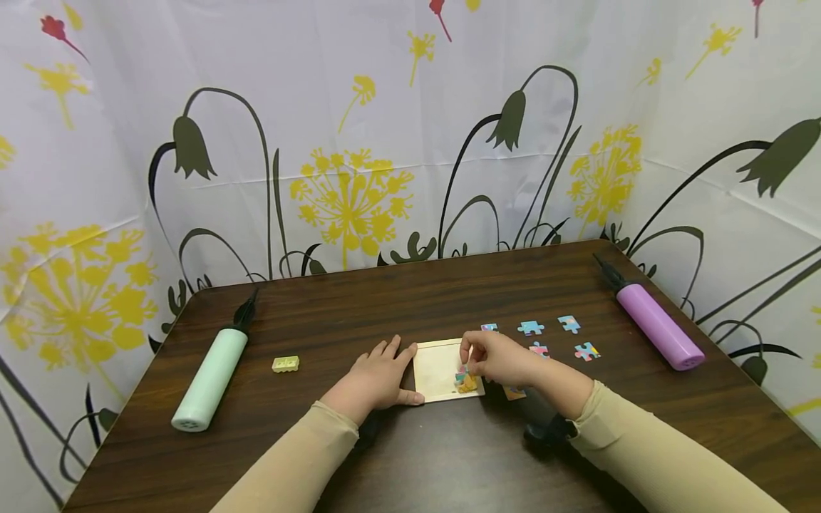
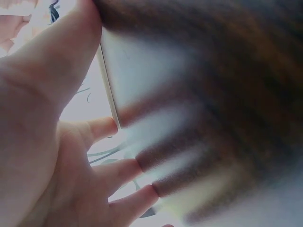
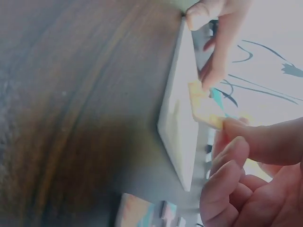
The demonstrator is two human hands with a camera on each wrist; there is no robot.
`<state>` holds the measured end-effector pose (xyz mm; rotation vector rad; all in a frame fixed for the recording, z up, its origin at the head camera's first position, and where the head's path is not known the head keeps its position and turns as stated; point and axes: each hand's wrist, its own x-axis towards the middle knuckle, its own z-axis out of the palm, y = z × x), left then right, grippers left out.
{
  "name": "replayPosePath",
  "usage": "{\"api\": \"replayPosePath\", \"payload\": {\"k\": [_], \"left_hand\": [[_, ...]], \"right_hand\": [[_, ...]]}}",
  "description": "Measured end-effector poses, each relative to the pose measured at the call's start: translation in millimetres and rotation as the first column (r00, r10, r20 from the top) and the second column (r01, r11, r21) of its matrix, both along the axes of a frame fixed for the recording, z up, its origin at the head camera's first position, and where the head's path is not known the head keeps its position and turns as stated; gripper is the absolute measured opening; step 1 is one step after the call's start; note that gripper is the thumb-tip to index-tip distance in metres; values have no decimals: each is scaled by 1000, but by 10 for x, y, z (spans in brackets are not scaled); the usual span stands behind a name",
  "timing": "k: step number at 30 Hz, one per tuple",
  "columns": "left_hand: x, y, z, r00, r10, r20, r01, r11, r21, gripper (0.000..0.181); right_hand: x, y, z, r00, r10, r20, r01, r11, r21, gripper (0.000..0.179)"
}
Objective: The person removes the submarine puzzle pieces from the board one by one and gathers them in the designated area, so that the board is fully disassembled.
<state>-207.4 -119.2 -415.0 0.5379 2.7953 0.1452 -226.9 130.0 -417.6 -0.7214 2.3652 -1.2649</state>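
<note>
A pale wooden puzzle tray point(image 1: 436, 367) lies on the dark table in front of me. My left hand point(image 1: 378, 377) rests at its left side with fingers spread, the thumb on the near left corner and the index fingertip at the left edge. Over the tray's near right part, my right hand point(image 1: 500, 356) pinches a jigsaw piece point(image 1: 467, 383), orange-yellow with some teal, between thumb and fingers. In the right wrist view the jigsaw piece point(image 3: 203, 108) stands tilted above the tray point(image 3: 177, 109); whether its lower edge touches the tray I cannot tell.
Several loose jigsaw pieces point(image 1: 531, 328) lie right of the tray, one point(image 1: 514, 392) partly beneath my right forearm. A yellow toy brick point(image 1: 285, 364) sits to the left. A mint green hand pump point(image 1: 212, 381) lies far left, a purple one point(image 1: 661, 326) far right. A patterned curtain point(image 1: 385, 128) hangs behind.
</note>
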Motion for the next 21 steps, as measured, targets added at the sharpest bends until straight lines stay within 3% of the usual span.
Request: {"api": "replayPosePath", "payload": {"k": [5,11,21], "left_hand": [[2,-6,-4,1000,-4,5,4,1000,-3,94],[11,-2,6,1000,-4,7,4,1000,-5,95],[14,-12,-10,1000,-5,1,5,1000,-1,95]], "right_hand": [[15,192,127,999,-23,29,25,997,-70,11],[71,746,244,992,-128,12,129,990,-63,7],[243,1715,179,977,-213,33,211,977,40,6]]}}
